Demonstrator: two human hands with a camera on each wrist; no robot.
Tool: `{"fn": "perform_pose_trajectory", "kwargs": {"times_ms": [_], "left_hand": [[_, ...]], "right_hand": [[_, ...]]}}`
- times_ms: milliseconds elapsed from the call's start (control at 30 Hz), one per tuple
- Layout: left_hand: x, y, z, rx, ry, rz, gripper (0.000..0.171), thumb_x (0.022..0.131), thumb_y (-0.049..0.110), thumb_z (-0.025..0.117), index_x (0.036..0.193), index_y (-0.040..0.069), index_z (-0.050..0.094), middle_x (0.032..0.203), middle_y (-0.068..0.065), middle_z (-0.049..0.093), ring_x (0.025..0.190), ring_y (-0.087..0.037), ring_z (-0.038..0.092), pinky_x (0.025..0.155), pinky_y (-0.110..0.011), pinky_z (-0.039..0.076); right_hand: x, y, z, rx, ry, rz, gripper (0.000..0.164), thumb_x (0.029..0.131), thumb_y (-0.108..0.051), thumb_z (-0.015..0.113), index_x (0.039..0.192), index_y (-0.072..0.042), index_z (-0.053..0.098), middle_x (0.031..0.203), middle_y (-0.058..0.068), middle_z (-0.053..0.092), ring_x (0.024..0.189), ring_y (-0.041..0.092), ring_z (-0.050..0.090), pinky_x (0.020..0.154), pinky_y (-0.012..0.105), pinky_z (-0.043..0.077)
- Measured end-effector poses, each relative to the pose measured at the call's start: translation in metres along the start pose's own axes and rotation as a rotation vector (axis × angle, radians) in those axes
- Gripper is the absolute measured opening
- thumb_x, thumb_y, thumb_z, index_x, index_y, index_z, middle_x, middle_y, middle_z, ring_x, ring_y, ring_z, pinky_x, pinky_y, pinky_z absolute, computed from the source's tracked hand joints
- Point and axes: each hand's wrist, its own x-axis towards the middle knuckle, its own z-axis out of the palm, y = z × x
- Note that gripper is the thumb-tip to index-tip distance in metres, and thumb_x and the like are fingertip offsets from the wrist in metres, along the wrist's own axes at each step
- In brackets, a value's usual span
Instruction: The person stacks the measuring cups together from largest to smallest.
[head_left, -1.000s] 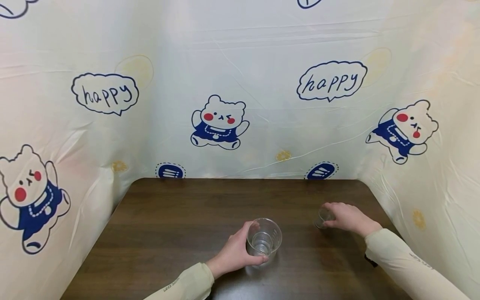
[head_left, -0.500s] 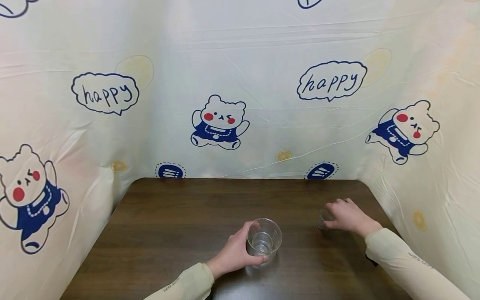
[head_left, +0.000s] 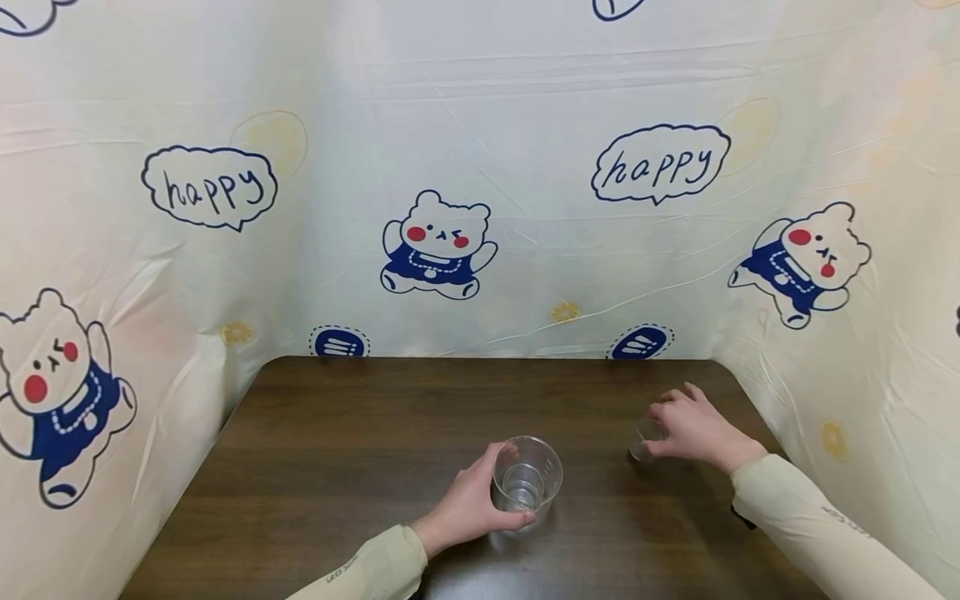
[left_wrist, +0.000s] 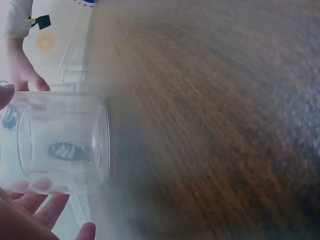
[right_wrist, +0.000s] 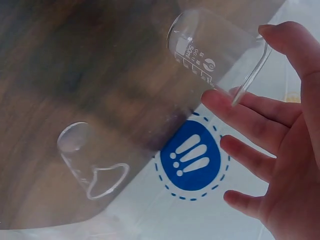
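Note:
My left hand (head_left: 468, 504) grips a clear glass beaker (head_left: 527, 479), its thumb on the near side and fingers on the far side; the beaker looks upright on the brown table. In the left wrist view its wall (left_wrist: 65, 145) is see-through, with fingers behind it. My right hand (head_left: 697, 429) is further right, holding a smaller clear beaker (head_left: 641, 442) marked 50 ml. In the right wrist view its thumb rests at the small beaker's rim and a finger touches the opposite side; the other fingers are spread. Whether this beaker touches the table, I cannot tell.
The dark wooden table (head_left: 360, 417) has rounded back corners. A pale printed cloth (head_left: 525, 167) hangs round the back and both sides. In the right wrist view, another clear glass outline (right_wrist: 92, 160) shows low on the left.
The right hand's fingers have lifted and spread a little at the small beaker, which stays almost in place. The left hand and its beaker have not visibly moved.

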Motion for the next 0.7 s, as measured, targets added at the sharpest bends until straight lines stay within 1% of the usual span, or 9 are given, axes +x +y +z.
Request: {"fn": "perform_pose_trajectory", "kwargs": {"times_ms": [100,333,500,600,700], "left_hand": [[0.0,-0.001,0.001,0.003,0.005,0.005,0.091,0.074,0.048,0.091,0.146,0.016,0.046,0.142,0.001,0.062,0.125,-0.017,0.06,0.1,-0.061,0.04],[0.0,-0.002,0.001,0.005,0.006,0.006,0.091,0.074,0.049,0.091,0.146,0.016,0.046,0.142,0.002,0.062,0.124,-0.017,0.06,0.099,-0.06,0.04],[0.0,-0.001,0.001,0.005,0.005,0.002,0.092,0.074,0.049,0.091,0.147,0.015,0.046,0.141,0.001,0.062,0.125,-0.017,0.06,0.099,-0.063,0.038],[0.0,0.0,0.0,0.005,0.009,0.006,0.092,0.074,0.049,0.091,0.147,0.015,0.045,0.141,0.001,0.062,0.126,-0.017,0.06,0.099,-0.064,0.037],[0.0,0.0,0.0,0.001,0.008,0.005,0.092,0.074,0.048,0.091,0.147,0.015,0.045,0.141,0.001,0.062,0.126,-0.018,0.06,0.099,-0.064,0.037]], "right_hand": [[0.001,-0.002,-0.005,0.002,0.005,-0.005,0.028,0.082,-0.04,0.085,0.084,-0.015,0.071,0.073,-0.01,0.065,0.113,0.043,0.064,0.104,0.08,0.028],[0.002,-0.01,-0.023,-0.014,0.042,-0.036,0.027,0.082,-0.039,0.085,0.077,-0.021,0.066,0.065,-0.016,0.055,0.117,0.045,0.063,0.105,0.08,0.027],[0.004,-0.019,-0.034,-0.003,0.034,-0.059,0.024,0.083,-0.039,0.085,0.084,-0.019,0.072,0.069,-0.015,0.06,0.119,0.045,0.062,0.107,0.079,0.026],[0.005,-0.024,-0.039,-0.012,0.033,-0.077,0.026,0.083,-0.04,0.085,0.089,-0.017,0.075,0.072,-0.012,0.065,0.119,0.044,0.061,0.107,0.078,0.026],[0.005,-0.028,-0.043,-0.038,0.051,-0.098,0.029,0.082,-0.041,0.085,0.091,-0.015,0.075,0.075,-0.01,0.068,0.118,0.043,0.063,0.107,0.077,0.028]]}}
